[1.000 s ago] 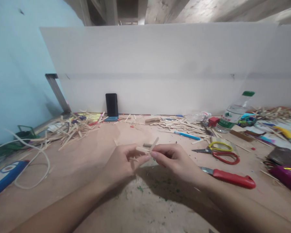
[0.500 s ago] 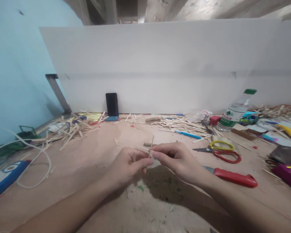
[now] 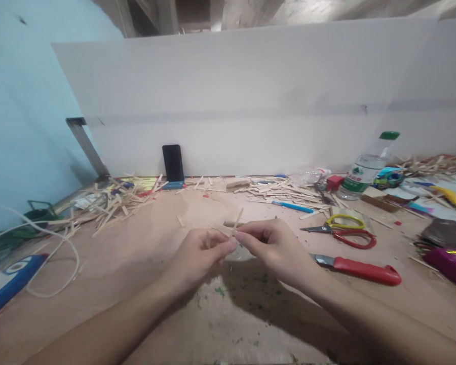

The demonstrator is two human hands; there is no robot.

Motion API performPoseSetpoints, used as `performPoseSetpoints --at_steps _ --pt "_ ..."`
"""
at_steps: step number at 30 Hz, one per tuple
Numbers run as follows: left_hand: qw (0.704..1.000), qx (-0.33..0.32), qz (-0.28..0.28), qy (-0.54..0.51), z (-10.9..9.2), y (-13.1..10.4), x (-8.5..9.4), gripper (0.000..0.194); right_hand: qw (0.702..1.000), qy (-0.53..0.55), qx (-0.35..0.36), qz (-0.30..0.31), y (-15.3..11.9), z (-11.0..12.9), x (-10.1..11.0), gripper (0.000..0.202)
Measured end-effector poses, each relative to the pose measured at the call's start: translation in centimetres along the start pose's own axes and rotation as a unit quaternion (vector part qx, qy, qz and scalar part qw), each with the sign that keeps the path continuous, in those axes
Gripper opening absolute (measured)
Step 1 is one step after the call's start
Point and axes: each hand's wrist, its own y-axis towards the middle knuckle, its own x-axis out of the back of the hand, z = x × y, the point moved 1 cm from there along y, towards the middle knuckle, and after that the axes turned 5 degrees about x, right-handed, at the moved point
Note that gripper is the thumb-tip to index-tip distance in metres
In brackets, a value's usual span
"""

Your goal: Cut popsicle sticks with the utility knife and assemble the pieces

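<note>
Both hands meet over the middle of the wooden table. My left hand is closed, thumb and fingers pinching thin wooden sticks. My right hand touches the same sticks from the other side, its thumb and forefinger pressed together on them. One stick points up and to the right between the fingertips, and another lies across it. How the sticks join is too small to tell. A short round stick lies just behind the fingertips.
Scissors and a red-handled knife lie right of my right hand. Behind are a blue pen, piled sticks, a bottle and an upright phone. A white cable loops at left.
The stick between my fingertips now leans further to the right. The view has shifted slightly, and more of the knife's metal part shows beside my right wrist.
</note>
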Motion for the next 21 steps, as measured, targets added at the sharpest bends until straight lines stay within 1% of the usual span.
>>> performPoseSetpoints --at_steps 2,4,6,10,13,15,18,21 --pt "1.0 0.021 -0.006 -0.018 0.2 0.0 0.0 0.039 1.0 -0.004 0.005 0.004 0.1 0.0 0.1 0.033" --pt "0.999 0.032 -0.003 -0.037 0.3 0.0 -0.1 0.042 1.0 0.016 0.016 0.011 0.2 0.0 0.4 0.032" --pt "0.998 0.035 0.006 -0.054 0.3 -0.1 0.0 0.046 0.998 0.048 0.031 0.034 0.2 0.0 0.8 0.033" --pt "0.996 0.025 0.045 -0.069 0.0 -0.3 0.0 0.047 0.991 0.082 0.064 0.09 0.2 -0.1 1.5 0.035" --pt "0.995 -0.013 0.062 -0.076 -0.5 -0.6 0.1 0.045 0.987 0.119 0.057 0.089 0.4 -0.6 1.5 0.04" --pt "0.993 -0.024 0.08 -0.088 -0.7 -0.7 0.1 0.046 0.985 0.143 0.053 0.084 0.6 -1.0 1.3 0.045" --pt "0.988 -0.005 0.112 -0.108 -0.7 -0.8 0.2 0.049 0.981 0.168 0.042 0.087 0.7 -1.4 0.9 0.049" --pt "0.985 0.004 0.124 -0.121 -0.5 -0.9 0.2 0.052 0.976 0.196 0.02 0.094 0.5 -1.1 0.8 0.046"
